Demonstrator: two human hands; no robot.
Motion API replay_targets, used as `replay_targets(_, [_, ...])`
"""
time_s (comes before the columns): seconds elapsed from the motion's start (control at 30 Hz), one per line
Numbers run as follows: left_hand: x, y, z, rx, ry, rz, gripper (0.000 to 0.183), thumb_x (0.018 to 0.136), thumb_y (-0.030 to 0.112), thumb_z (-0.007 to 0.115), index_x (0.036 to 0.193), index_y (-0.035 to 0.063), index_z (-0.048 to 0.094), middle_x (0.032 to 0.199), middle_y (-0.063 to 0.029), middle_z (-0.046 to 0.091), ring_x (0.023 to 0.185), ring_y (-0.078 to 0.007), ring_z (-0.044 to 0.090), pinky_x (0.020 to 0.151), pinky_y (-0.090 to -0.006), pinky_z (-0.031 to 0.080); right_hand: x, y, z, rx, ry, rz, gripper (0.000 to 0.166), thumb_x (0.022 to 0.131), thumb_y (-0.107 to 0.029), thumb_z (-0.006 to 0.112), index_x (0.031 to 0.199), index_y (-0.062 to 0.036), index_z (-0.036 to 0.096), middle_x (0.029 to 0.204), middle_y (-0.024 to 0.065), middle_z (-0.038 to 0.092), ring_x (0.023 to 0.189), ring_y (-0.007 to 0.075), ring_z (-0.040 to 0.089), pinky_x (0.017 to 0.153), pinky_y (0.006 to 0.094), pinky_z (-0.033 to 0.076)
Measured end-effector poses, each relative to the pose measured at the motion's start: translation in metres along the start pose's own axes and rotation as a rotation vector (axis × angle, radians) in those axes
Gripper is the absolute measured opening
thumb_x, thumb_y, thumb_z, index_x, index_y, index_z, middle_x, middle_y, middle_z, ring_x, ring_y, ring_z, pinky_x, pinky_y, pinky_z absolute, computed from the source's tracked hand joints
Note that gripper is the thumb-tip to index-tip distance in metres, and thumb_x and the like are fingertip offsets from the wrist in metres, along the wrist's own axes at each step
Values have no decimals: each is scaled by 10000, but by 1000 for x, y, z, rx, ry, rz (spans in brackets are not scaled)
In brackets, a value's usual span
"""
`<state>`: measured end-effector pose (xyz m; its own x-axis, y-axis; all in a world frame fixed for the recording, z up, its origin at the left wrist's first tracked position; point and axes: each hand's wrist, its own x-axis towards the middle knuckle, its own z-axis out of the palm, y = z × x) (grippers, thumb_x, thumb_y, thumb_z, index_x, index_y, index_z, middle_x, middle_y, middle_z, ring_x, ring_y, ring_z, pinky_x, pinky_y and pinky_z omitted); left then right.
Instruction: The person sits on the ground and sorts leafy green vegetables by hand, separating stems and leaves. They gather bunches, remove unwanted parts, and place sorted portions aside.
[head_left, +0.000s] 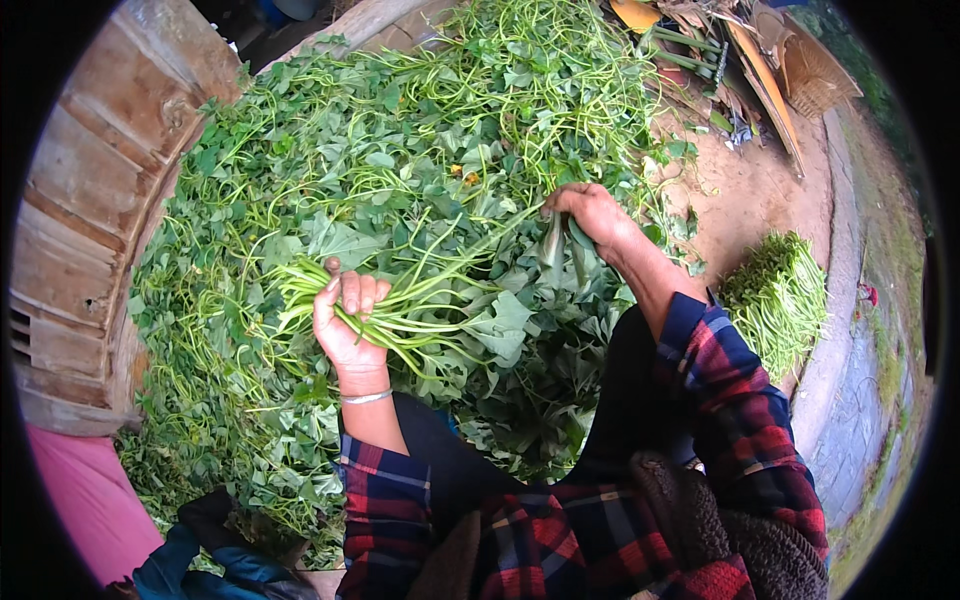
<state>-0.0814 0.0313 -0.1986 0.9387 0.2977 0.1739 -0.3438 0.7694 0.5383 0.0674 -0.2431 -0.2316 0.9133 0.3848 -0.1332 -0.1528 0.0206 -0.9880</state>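
Observation:
My left hand (351, 311) is closed around a bundle of green leafy stems (420, 319), their cut ends pointing left and several leaves hanging on the right. Up and to the right, my right hand (592, 217) pinches a leaf (553, 251) between thumb and fingers. A pale green strand (499, 232) stretches from the bundle to these fingertips; whether it is a stem or a peeled strip I cannot tell. Both hands are above a wide heap of leafy vines (420, 157), which also spreads around my knees.
A neat stack of green stems (780, 300) lies on the bare floor (731, 202) at right. Wooden boards (97, 217) stand at left. A woven basket (817, 67) and dry plant pieces are at the upper right. Pink cloth (94, 495) and dark blue cloth (187, 562) lie at lower left.

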Motion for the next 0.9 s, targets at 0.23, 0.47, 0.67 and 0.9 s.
replay_targets(0.23, [2,4,-11,-98,12,34,158,857,122,469,1008,82,493,562,50,352,500,-77,326,614,-258,318,9,8,-30,-328,261,-81,274,779,-140,577,1024,-25,616,839,111,612,814,195,595,768,303,477])
replay_targets(0.47, [0,-6,-9,-55,43,-7,155,868,118,482,1022,100,488,655,39,399,585,-89,372,665,-272,346,-32,3,45,-385,-277,-366,151,828,-99,592,960,-53,648,897,70,644,850,165,621,799,283,491])
replay_targets(0.67, [-1,-10,-8,-40,50,-23,112,886,139,503,991,107,479,696,28,442,634,-103,409,703,-286,369,-45,25,79,-569,-410,-604,160,794,-181,623,913,-79,656,829,88,620,783,264,614,690,344,493])
replay_targets(0.9, [2,-10,-10,-71,55,-31,135,886,135,503,1013,107,467,676,-5,468,619,-140,438,703,-324,399,-51,19,86,-735,-451,-653,189,771,-245,642,877,-88,649,840,75,619,793,276,609,681,365,491])
